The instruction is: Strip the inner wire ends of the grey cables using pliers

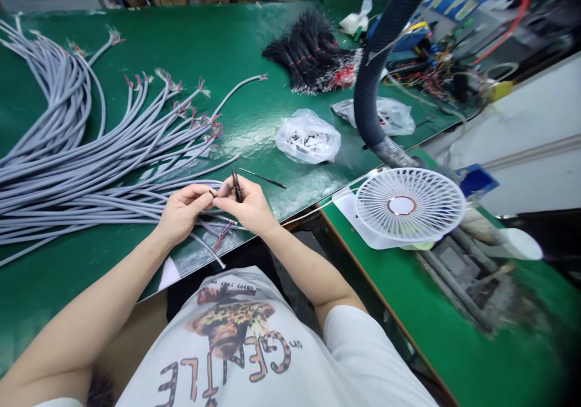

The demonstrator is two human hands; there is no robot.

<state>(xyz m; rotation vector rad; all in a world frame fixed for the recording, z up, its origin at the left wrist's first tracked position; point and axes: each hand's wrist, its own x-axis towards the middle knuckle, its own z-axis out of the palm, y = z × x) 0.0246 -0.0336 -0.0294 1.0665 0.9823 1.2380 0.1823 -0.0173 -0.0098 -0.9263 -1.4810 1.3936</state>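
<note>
Our left hand (181, 212) pinches a tiny piece (213, 193) between thumb and forefinger, and our right hand (251, 206) meets it from the other side with its fingertips; what the piece is, or whether it joins a cable, we cannot make out. Our right hand also grips a dark tool (236, 186) against its fingers, probably so that it need not be laid down while thumb and forefinger steady the piece. Both hands sit close together near the front edge of the table (149, 37), perhaps because fine handling is easier there. The grey cables (91, 177) spread out to the left of our left hand and pass beneath and beyond it, many with coloured wires (223, 235) bare at the right-hand ends, which seems to put those ends within reach. Just beyond our right hand lies a thin tool (267, 180), seemingly left handy. Farther past that hand rests a clear bag (304, 119) of small parts (313, 142), likely bagged against scattering, and beyond it black wires (313, 52) in bundles, presumably to prevent tangling.
</note>
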